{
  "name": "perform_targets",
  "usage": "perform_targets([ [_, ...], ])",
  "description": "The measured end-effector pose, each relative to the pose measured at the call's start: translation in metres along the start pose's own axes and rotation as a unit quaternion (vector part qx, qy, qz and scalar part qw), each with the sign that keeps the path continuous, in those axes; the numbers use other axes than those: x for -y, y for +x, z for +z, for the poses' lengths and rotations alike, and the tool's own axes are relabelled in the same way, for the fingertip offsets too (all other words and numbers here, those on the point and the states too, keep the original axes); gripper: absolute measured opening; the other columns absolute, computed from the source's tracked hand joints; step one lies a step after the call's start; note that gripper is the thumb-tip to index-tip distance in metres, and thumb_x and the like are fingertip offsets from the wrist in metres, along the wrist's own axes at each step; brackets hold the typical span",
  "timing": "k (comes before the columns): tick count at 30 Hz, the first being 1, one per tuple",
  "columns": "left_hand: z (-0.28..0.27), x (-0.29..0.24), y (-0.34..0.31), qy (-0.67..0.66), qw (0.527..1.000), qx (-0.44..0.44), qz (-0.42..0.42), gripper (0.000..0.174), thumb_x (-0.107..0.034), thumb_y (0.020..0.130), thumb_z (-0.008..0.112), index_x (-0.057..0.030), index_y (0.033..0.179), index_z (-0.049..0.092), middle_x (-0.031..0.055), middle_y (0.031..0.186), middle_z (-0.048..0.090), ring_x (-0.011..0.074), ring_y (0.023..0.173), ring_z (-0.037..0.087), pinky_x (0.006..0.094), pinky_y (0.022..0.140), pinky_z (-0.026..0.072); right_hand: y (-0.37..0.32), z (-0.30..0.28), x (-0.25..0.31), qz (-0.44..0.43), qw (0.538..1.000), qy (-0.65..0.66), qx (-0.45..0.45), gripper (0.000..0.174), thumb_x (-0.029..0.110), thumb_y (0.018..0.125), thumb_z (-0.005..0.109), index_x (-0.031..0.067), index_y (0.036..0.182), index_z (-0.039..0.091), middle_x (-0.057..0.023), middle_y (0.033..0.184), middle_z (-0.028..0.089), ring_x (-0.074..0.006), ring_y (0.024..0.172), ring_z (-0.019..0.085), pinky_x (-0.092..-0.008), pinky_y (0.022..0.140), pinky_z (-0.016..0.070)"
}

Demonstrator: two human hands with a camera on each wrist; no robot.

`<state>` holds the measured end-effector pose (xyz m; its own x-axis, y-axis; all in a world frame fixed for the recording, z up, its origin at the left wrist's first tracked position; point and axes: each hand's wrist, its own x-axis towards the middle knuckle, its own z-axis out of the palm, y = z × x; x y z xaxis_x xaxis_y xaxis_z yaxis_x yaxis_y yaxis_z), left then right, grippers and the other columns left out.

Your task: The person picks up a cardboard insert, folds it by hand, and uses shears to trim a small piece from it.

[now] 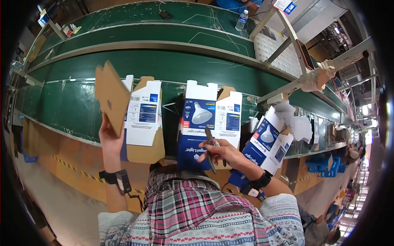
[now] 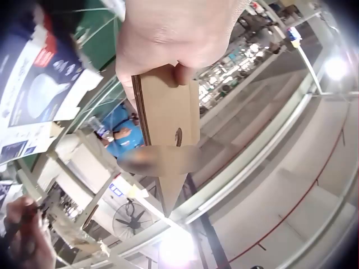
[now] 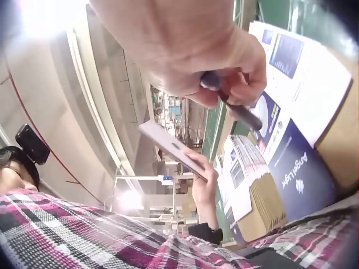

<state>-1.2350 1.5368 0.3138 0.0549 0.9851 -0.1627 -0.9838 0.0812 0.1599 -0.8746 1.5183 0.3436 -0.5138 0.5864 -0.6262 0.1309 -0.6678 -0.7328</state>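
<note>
The left hand (image 1: 111, 141) holds up a thin stack of brown cardboard pieces (image 1: 113, 98) by its lower edge, above the bench's left part. In the left wrist view, fingers and thumb pinch the stack (image 2: 168, 106), which has a small hole. The right hand (image 1: 222, 151) grips a dark-handled tool (image 1: 210, 149), seemingly pliers, over a blue and white printed stack of flat cartons (image 1: 193, 143). In the right wrist view, the fingers curl round the tool's handles (image 3: 244, 116). Another carton stack (image 1: 143, 119) lies beside the left hand.
A third carton stack (image 1: 266, 139) lies at the right, near crumpled white paper pieces (image 1: 301, 127). The green bench (image 1: 164, 61) has a metal rail along it. A water bottle (image 1: 242, 20) stands at the back. A wrapped metal post (image 1: 320, 78) rises at the right.
</note>
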Motion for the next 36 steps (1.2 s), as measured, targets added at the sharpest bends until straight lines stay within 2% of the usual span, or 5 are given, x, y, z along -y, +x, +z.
perform_targets([
  [5,-0.068,-0.07,0.015,-0.03,0.998,0.039,-0.036,0.027,-0.021,0.092,0.041,-0.0066,0.111,0.054,0.009,0.116,0.055,0.0241,0.111,0.05,0.0412,0.097,0.037,0.03,0.066,0.014,-0.033,0.999,-0.01,-0.027,0.029,0.015,0.09,0.044,-0.003,0.112,0.047,-0.0107,0.083,0.063,-0.0076,0.049,0.047,-0.0203,0.047,0.0378],
  [10,-0.066,-0.084,0.035,-0.069,0.989,-0.078,-0.106,0.021,-0.016,0.089,0.046,-0.0046,0.105,0.055,0.0106,0.108,0.058,0.0229,0.107,0.05,0.0547,0.1,0.0219,0.089,0.129,0.008,-0.004,0.992,0.128,0.003,0.032,0.004,0.085,0.046,-0.0049,0.116,0.043,-0.0148,0.113,0.05,-0.0236,0.108,0.05,-0.0377,0.087,0.0472],
  [21,-0.073,-0.093,0.042,0.06,0.97,0.012,-0.234,0.033,-0.026,0.09,0.046,-0.0065,0.116,0.049,0.0104,0.112,0.055,0.0269,0.104,0.051,0.0412,0.094,0.0385,0.038,0.174,0.021,0.027,0.99,0.138,-0.031,0.046,0.0,0.081,0.046,0.0009,0.126,0.036,-0.0139,0.112,0.051,-0.0219,0.088,0.061,-0.0247,0.073,0.0496],
  [28,-0.068,-0.092,0.056,0.06,0.94,0.144,-0.305,0.031,-0.024,0.091,0.045,-0.0073,0.117,0.05,0.0081,0.113,0.055,0.0227,0.103,0.051,0.0381,0.094,0.0374,-0.129,0.126,-0.073,-0.058,0.822,0.028,-0.566,0.044,-0.003,0.078,0.044,0.0038,0.121,0.042,-0.0143,0.108,0.053,-0.0219,0.078,0.064,-0.0259,0.065,0.0536],
  [36,-0.086,-0.093,0.07,0.08,0.961,0.072,-0.256,0.029,-0.02,0.091,0.045,-0.0024,0.114,0.049,0.0087,0.108,0.054,0.0179,0.093,0.048,0.0327,0.087,0.0356,-0.102,0.138,-0.236,-0.09,0.782,0.383,-0.483,0.04,-0.01,0.074,0.041,0.0045,0.111,0.046,-0.0053,0.103,0.052,-0.0227,0.086,0.063,-0.0275,0.07,0.0542],
])
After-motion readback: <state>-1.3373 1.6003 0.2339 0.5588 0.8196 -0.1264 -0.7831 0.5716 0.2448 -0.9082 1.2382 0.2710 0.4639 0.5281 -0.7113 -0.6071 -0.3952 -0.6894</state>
